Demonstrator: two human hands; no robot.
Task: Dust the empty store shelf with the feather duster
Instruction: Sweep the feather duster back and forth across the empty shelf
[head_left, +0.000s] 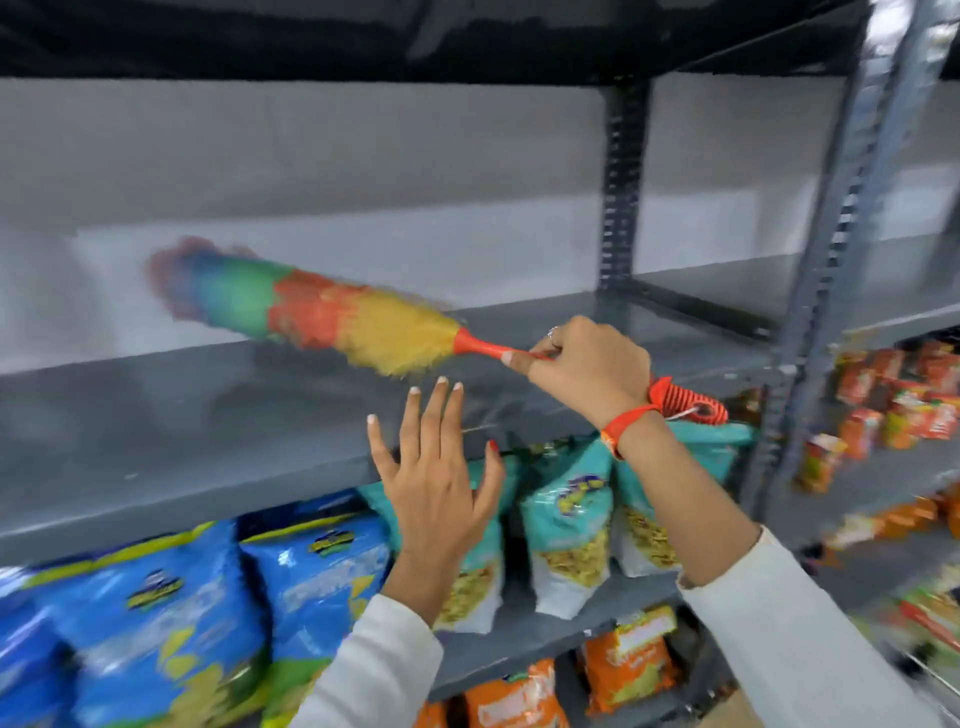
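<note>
A grey metal shelf (156, 447) runs across the view with nothing on it. The feather duster (291, 312) has a blurred head in blue, green, orange and yellow, hovering just over the shelf's middle. My right hand (587, 369) is shut on its orange handle, whose ribbed end sticks out past my wrist. My left hand (436, 483) is held up flat with fingers spread in front of the shelf's front edge, holding nothing.
Blue snack bags (156, 613) and teal snack bags (566, 525) fill the shelf below. Orange packets (519, 696) sit lower down. A slotted grey upright (831, 260) stands at the right, with more orange packets (904, 395) beyond it. Another dark shelf (363, 41) lies overhead.
</note>
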